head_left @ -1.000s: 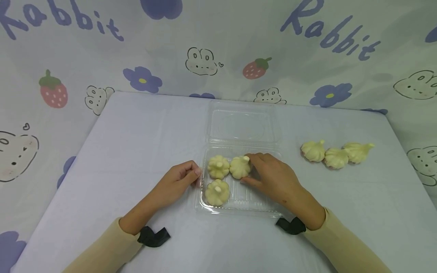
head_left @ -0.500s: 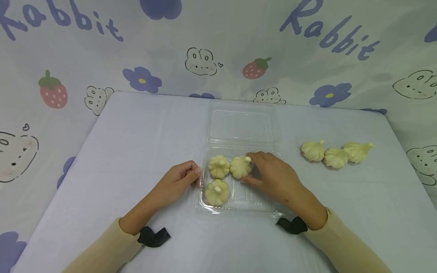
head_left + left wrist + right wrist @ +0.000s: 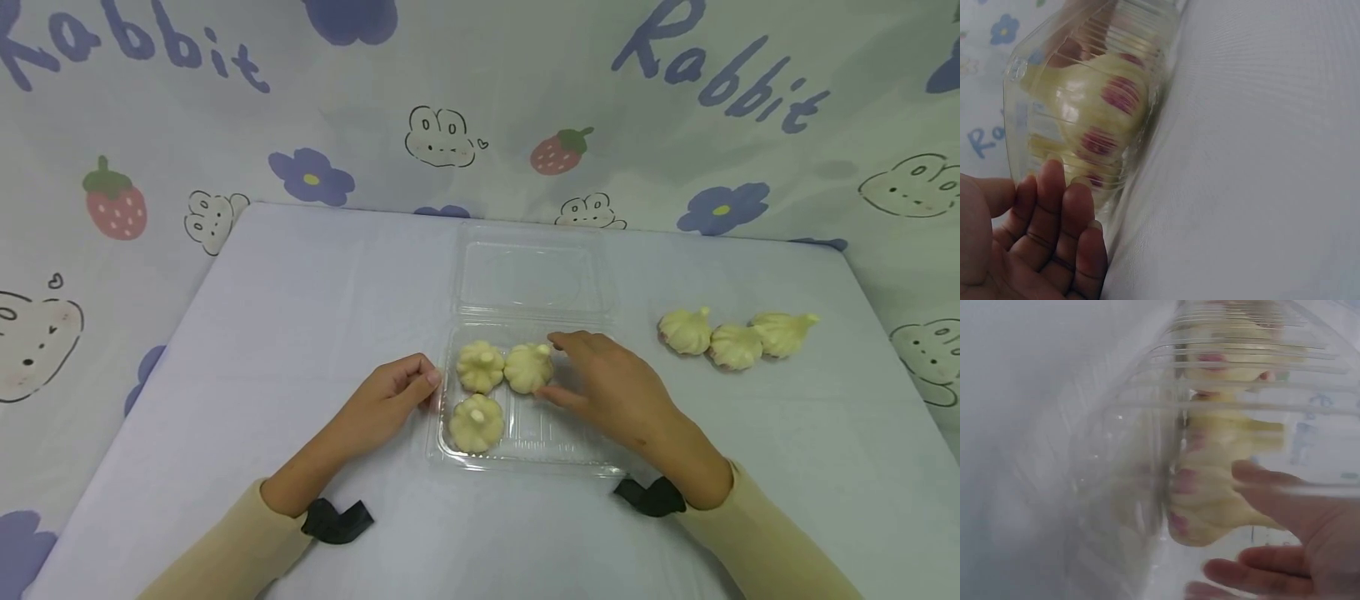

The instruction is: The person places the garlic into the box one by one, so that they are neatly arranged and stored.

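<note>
In the head view, a clear plastic clamshell box [image 3: 555, 429] lies with its lid folded back. Three garlic bulbs stand in its tray: a back left bulb [image 3: 480, 367], a front left bulb [image 3: 477, 423] and a back middle bulb [image 3: 528, 368]. At the tray's left edge, my left hand [image 3: 390, 400] pinches the rim between thumb and fingers; the left wrist view shows the fingers [image 3: 1054, 219] against the outer wall. My right hand [image 3: 615, 387] is over the tray's right side, thumb and fingers spread beside the back middle bulb, holding nothing.
Several centimetres right of the box, three more bulbs lie in a row: a left one [image 3: 686, 332], a middle one [image 3: 736, 347] and a right one [image 3: 783, 333]. The box's lid [image 3: 532, 271] lies toward the back of the white table [image 3: 300, 292]. A printed cloth [image 3: 495, 75] hangs behind.
My right hand has let go of the back middle bulb and drawn slightly to the right. The bulb stays upright in the tray. My left hand has hardly moved.
</note>
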Demonstrator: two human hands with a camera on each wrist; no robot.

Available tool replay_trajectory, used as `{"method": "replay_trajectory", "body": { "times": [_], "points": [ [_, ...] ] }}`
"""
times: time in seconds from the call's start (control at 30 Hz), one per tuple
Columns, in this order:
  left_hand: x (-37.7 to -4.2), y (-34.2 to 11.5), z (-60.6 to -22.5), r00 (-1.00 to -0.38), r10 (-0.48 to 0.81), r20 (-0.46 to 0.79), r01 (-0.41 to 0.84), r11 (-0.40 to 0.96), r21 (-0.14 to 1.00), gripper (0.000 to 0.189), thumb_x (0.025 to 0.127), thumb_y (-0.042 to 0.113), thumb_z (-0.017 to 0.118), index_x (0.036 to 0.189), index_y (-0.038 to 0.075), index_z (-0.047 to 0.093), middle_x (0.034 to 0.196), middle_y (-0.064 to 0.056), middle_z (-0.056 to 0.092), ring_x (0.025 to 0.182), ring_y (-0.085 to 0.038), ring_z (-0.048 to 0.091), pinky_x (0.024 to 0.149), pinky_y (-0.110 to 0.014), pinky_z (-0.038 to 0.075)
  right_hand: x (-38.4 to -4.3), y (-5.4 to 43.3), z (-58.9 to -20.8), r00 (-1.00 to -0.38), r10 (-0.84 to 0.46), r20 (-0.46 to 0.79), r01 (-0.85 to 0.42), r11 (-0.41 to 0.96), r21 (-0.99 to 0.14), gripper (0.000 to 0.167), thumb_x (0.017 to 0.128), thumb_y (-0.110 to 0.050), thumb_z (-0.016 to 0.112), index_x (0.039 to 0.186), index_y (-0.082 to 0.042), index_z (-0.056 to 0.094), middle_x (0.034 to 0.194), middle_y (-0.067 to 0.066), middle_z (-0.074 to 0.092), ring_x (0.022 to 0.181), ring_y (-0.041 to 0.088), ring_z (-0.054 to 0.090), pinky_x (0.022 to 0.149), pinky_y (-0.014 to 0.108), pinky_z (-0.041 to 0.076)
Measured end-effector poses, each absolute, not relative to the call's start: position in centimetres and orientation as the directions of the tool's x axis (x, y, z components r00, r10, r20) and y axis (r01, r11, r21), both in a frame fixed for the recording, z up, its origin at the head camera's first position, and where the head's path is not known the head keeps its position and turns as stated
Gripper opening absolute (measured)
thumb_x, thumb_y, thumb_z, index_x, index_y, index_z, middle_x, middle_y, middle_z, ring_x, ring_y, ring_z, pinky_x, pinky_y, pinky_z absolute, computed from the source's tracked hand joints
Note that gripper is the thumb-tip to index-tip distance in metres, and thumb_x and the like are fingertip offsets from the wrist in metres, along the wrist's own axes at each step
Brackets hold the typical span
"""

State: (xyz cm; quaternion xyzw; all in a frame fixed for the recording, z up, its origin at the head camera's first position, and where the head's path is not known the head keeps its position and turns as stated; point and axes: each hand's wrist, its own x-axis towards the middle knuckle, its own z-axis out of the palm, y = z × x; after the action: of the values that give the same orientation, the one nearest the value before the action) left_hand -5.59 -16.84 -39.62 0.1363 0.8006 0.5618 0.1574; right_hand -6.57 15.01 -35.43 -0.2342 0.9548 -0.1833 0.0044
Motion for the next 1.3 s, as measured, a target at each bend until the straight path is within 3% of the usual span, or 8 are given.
{"method": "replay_trajectory", "body": {
  "times": [0.57,0.87,1.3],
  "points": [
    [-5.6,-16.9,-39.7,-0.912,0.400,-0.091,0.050,0.329,0.943,0.026,0.112,0.024,0.053,0.092,0.009,0.062,0.086,-0.004,0.062,0.086,-0.026,0.060,0.076,-0.031,0.051,-5.4,17.1,-32.9,-0.882,-0.443,0.160,-0.470,0.812,-0.345,0.069,0.087,-0.042,0.086,0.141,-0.007,0.062,0.134,0.011,0.068,0.127,0.033,0.062,0.099,0.053,0.053],
    [-5.7,-16.9,-39.8,-0.909,0.406,-0.091,0.052,0.327,0.943,0.027,0.112,0.024,0.052,0.092,0.009,0.062,0.087,-0.004,0.063,0.086,-0.025,0.061,0.077,-0.031,0.052,-4.4,19.0,-31.4,-0.880,-0.416,0.229,-0.471,0.827,-0.308,0.068,0.085,-0.038,0.088,0.140,-0.007,0.062,0.130,0.011,0.070,0.120,0.035,0.065,0.091,0.056,0.055],
    [-5.6,-16.9,-39.6,-0.910,0.403,-0.095,0.050,0.334,0.941,0.026,0.112,0.023,0.053,0.092,0.009,0.062,0.087,-0.004,0.062,0.086,-0.024,0.061,0.077,-0.031,0.052,-3.4,23.1,-30.4,-0.912,-0.325,0.251,-0.391,0.874,-0.288,0.071,0.079,-0.030,0.092,0.139,-0.006,0.063,0.128,0.016,0.070,0.120,0.039,0.062,0.093,0.059,0.050]
  ]
}}
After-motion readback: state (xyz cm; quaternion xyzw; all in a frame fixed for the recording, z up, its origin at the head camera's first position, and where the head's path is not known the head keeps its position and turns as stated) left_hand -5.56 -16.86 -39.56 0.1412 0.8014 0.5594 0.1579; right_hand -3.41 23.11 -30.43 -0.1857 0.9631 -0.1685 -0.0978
